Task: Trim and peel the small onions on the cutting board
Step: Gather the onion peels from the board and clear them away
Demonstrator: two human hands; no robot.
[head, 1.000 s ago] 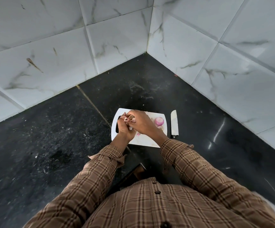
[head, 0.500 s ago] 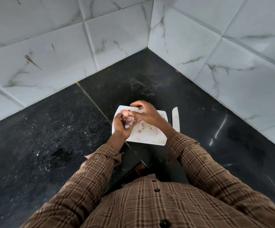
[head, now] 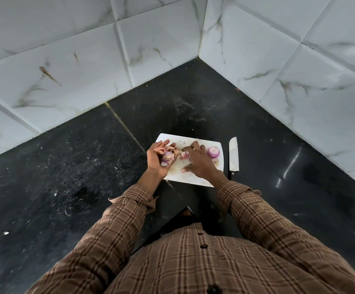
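Surface: dark stone (head: pixel 66 166) set into a tiled corner, speckled with bits; the board sits near the middle of it.

Left hand: left hand (head: pixel 158 159) is palm-up over the board's left edge, fingers loosely curled round a heap of peels (head: pixel 168 156), papery pink and tan. Whether an onion is buried in that heap I cannot tell.

Board: white board (head: pixel 193 177), smeared and dotted with small pink scraps, so a fair bit of work has been done on it.

Right hand: right hand (head: pixel 197 162) is palm-down over the middle of the board, fingers spread and bent, tips on or just above more peels lying there. It looks to be gathering them, but I cannot tell whether it actually pinches anything.

Onion: one peeled onion (head: pixel 213 151), purple and glossy with a cut top, stands on the board's right side just beyond the right hand. A pale cut piece (head: pixel 215 161) lies just beside it, nearer the person.

Knife: knife (head: pixel 233 154) lies flat on the surface just right of the board, blade pointing away, touched by neither hand.

Progress: by my reading, trimming and peeling is finished for at least that one onion, and the person is clearing skins. No unpeeled onions are plainly visible; any left would be hidden under the hands.
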